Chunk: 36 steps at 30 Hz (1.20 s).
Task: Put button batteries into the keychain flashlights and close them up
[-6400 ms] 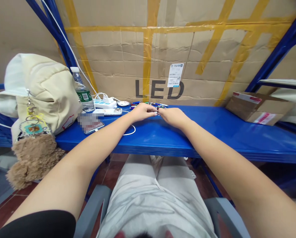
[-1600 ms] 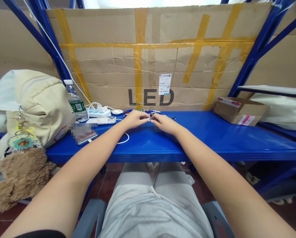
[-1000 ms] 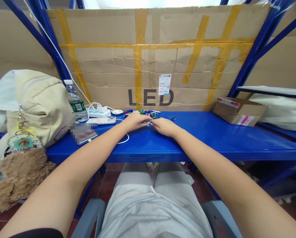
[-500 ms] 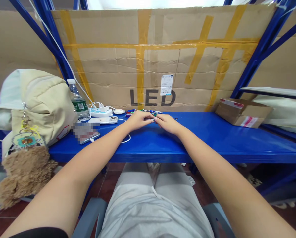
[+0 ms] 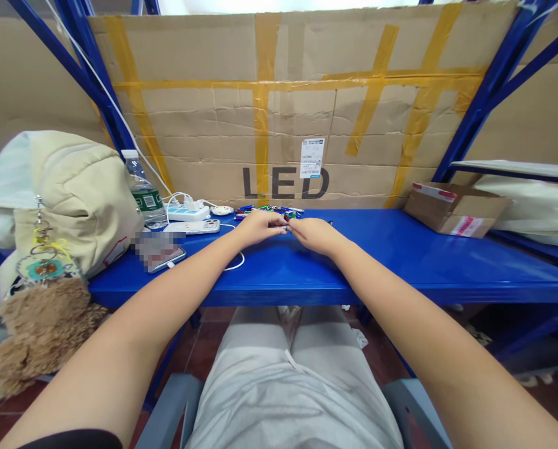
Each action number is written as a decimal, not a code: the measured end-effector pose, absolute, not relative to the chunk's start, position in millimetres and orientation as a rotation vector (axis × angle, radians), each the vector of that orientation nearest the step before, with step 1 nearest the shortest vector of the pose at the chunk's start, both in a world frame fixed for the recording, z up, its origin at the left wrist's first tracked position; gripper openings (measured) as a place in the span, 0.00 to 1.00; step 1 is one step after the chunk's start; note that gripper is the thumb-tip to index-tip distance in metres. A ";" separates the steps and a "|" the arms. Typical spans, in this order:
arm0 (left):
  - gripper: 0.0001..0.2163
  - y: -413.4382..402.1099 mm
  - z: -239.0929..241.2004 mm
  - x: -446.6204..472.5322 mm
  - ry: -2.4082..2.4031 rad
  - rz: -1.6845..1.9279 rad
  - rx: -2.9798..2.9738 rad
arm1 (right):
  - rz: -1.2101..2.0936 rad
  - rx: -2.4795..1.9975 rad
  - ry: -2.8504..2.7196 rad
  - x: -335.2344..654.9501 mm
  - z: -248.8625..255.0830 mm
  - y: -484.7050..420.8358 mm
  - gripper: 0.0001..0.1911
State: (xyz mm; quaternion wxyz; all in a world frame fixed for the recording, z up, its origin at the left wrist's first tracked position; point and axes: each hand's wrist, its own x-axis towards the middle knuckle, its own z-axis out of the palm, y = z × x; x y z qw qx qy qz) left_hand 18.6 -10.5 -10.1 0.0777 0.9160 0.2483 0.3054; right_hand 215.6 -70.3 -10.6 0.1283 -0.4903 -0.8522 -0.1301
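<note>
My left hand (image 5: 259, 227) and my right hand (image 5: 315, 234) meet at their fingertips over the far middle of the blue table (image 5: 283, 274). Both are closed in a pinch around something small. A bit of dark red and white shows between the fingers, but the fingers cover most of it and I cannot make out its kind. Just behind my hands lies a loose heap of slim pen-like sticks (image 5: 294, 210) in blue, green, red and white, partly hidden by my fingers.
To the left stand a cream bag (image 5: 87, 187) with a furry brown charm (image 5: 45, 330), a water bottle (image 5: 146, 193), a power strip (image 5: 185, 212) and two phones, one a white phone (image 5: 195, 227). A small carton (image 5: 452, 209) sits right. A cardboard sheet (image 5: 204, 137) closes the back.
My fingertips have shifted slightly against each other, and a dark red bit now shows between them. The whole view has moved a little. Both hands stay at the same spot.
</note>
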 end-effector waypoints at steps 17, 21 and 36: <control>0.09 -8.1 -12.7 23.4 0.754 0.981 2.657 | 0.766 -1.113 -1.959 214.9 -23.8 -53.6 0.15; 0.08 -5.3 -13.8 24.2 0.727 0.960 2.700 | 0.687 -1.190 -1.999 215.9 -22.2 -54.1 0.16; 0.04 4.1 -20.2 26.1 0.854 1.004 2.114 | 0.280 -1.299 -1.515 248.5 1.7 -55.8 0.10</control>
